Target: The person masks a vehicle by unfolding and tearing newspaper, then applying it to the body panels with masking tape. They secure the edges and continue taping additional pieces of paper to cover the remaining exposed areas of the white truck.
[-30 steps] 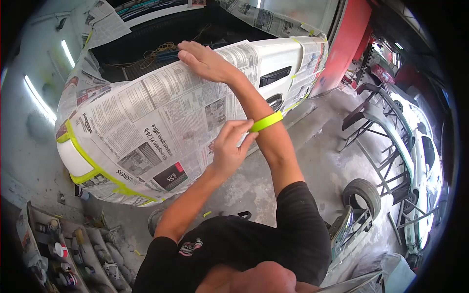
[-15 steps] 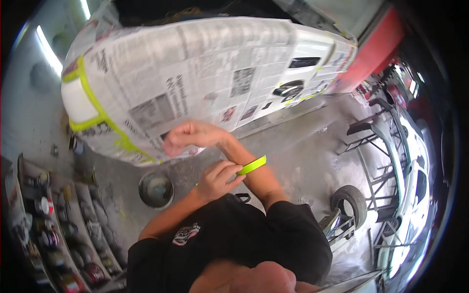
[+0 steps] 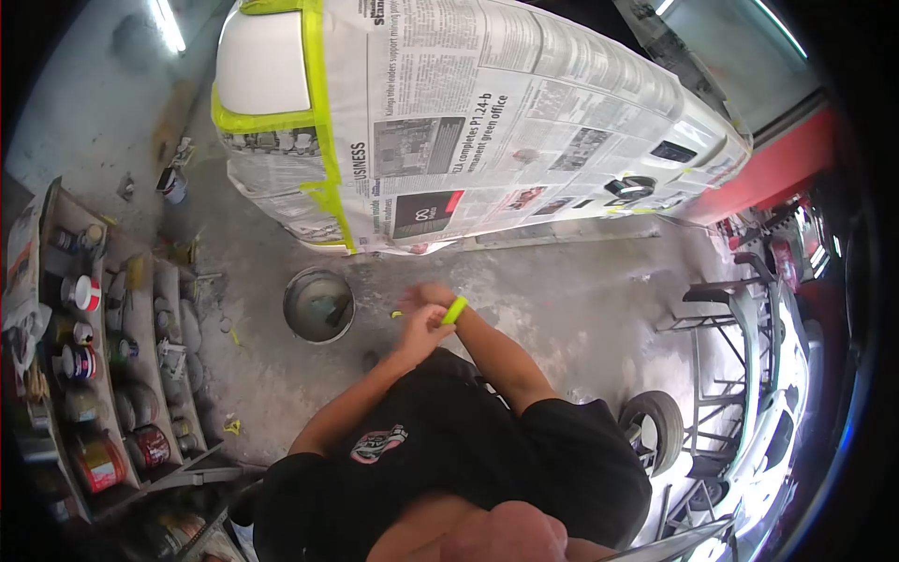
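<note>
A bright yellow-green roll of masking tape (image 3: 455, 310) sits around my right wrist like a bracelet. My left hand (image 3: 423, 328) is closed, its fingers pinching the roll's edge. Just beyond the roll, my right hand (image 3: 429, 295) is smeared by motion and partly behind the left, so its fingers do not show clearly. A small yellow-green bit (image 3: 396, 315) shows beside the hands. In front of me, newspaper (image 3: 524, 122) covers a vehicle's side, its edge held with tape of the same colour (image 3: 325, 122). A white panel (image 3: 264, 66) is framed by this tape.
A bucket (image 3: 319, 304) with a dark object inside stands on the concrete floor, left of my hands. Shelves (image 3: 122, 375) of paint cans line the left side. At the right are a tire (image 3: 653, 431), a metal stand (image 3: 716, 356) and a white car (image 3: 782, 431).
The tape roll has slid down my right forearm towards the wrist, my left hand moving with it. My right hand has drawn back from the newspaper. The view has swung left.
</note>
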A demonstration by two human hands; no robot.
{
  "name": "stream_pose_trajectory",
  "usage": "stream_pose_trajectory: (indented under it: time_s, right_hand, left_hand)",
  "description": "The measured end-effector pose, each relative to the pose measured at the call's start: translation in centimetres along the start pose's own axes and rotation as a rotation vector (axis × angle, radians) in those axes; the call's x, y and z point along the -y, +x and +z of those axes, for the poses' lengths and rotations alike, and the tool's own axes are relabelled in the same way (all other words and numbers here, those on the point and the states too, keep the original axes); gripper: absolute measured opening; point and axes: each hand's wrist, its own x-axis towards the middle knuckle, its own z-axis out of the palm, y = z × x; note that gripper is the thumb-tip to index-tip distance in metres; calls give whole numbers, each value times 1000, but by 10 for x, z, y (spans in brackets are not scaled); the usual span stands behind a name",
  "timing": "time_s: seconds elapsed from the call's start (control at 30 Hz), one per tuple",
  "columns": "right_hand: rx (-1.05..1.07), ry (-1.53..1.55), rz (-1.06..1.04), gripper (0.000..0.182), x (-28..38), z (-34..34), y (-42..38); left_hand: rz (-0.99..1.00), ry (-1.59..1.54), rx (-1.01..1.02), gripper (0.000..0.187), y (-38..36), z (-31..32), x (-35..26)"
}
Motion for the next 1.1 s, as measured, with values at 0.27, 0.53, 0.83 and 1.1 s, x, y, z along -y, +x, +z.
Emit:
stream_pose_trajectory:
  time_s: [0.27,0.53,0.83,1.1]
  right_hand:
    - [579,-238,-439,40,2,14,-80]
    - [199,-779,-809,46,88,32,-215]
    - [115,-1014,-1247,55,172,52,-287]
    - [73,-1025,-1456,51,171,50,-276]
  left_hand:
    - [34,-176,-92,18,-18,-17,12]
    - [250,56,-173,26,-1,-23,-71]
    - [402,411,-32,22,19,-26,-138]
    - [645,671,-43,19,31,-36,-158]
